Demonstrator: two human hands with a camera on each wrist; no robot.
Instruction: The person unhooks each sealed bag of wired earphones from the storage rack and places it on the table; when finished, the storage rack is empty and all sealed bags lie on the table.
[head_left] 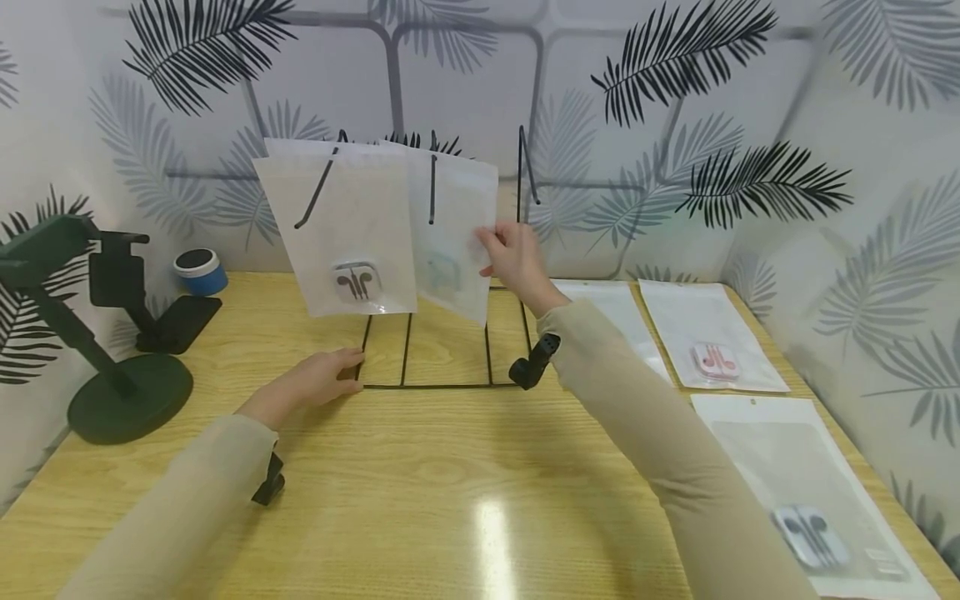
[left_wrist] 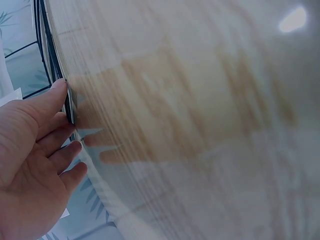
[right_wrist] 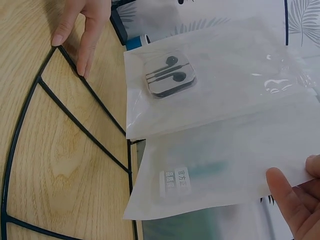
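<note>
In the head view, my right hand (head_left: 517, 262) pinches the side edge of a white translucent packaging bag (head_left: 457, 242) between thumb and fingers. This bag hangs on the middle hook of a black wire display rack (head_left: 431, 386), and a pale label (right_wrist: 175, 181) shows on it in the right wrist view. Beside it on the left hook hangs another bag (head_left: 352, 225), with boxed black earphones (head_left: 357, 283) at its bottom. My left hand (head_left: 318, 383) rests at the front left corner of the rack's base, its spread fingertips touching the wire.
A third hook (head_left: 528, 167) rises at the right. More bags with earphones, one red set (head_left: 716, 360) and one dark set (head_left: 812, 536), lie on the right of the wooden table. A green stand (head_left: 127, 400) and a blue jar (head_left: 201, 272) stand at the left.
</note>
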